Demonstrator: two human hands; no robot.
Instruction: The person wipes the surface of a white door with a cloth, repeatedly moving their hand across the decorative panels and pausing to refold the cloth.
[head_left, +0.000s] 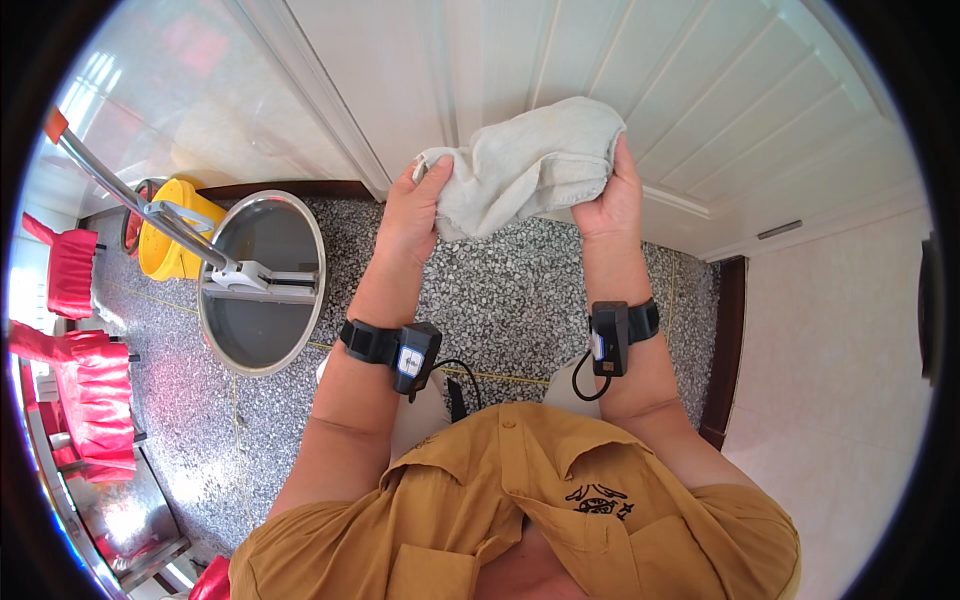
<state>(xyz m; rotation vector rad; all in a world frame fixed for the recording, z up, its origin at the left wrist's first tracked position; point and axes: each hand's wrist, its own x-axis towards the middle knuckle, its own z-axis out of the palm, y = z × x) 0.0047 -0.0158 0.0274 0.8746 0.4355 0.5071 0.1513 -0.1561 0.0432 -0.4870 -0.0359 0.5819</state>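
Note:
A folded off-white cloth is stretched between my two hands in front of a white panelled door. My left hand grips its left end, the thumb lying on top of the fabric. At the other end, my right hand holds the cloth from the side and below, and its fingers are partly hidden by the folds. The cloth's lower edge looks frayed. Whether the cloth touches the door I cannot tell.
On the speckled terrazzo floor to my left stands a round metal basin of greyish water, a flat mop resting across it. Behind are a yellow bucket and chairs with red covers. A tiled wall rises on the right.

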